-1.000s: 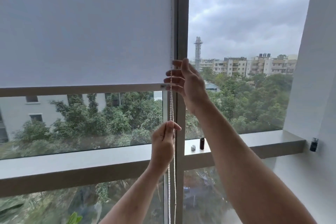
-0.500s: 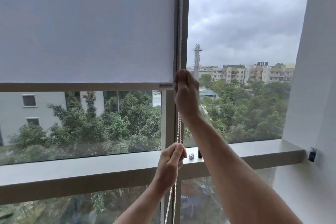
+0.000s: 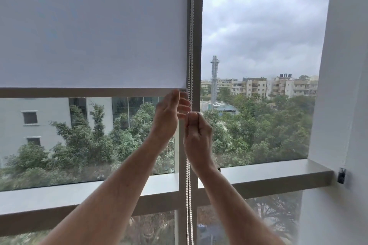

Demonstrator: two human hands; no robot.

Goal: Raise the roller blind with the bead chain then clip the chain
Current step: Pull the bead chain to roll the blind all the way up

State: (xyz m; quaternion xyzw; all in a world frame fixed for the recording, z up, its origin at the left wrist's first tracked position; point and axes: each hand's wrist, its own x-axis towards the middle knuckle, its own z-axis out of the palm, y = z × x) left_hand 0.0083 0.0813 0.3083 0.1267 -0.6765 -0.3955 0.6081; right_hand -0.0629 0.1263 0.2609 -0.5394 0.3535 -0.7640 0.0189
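Observation:
The white roller blind covers the upper part of the left pane, and its grey bottom bar hangs about halfway down the window. A white bead chain runs down in front of the window's centre post. My right hand is shut on the chain just below the level of the bottom bar, and the chain hangs on beneath it. My left hand is raised just left of the chain. Its fingers are apart and the fingertips reach the chain above my right hand.
The grey centre post divides the window. A pale sill runs across below the hands. A white wall closes the right side, with a small black fitting on it at sill height. Trees and buildings lie outside.
My right hand has come down along the chain, shut on it. My left hand has let go lower down, risen to the bottom bar's level and opened beside the chain.

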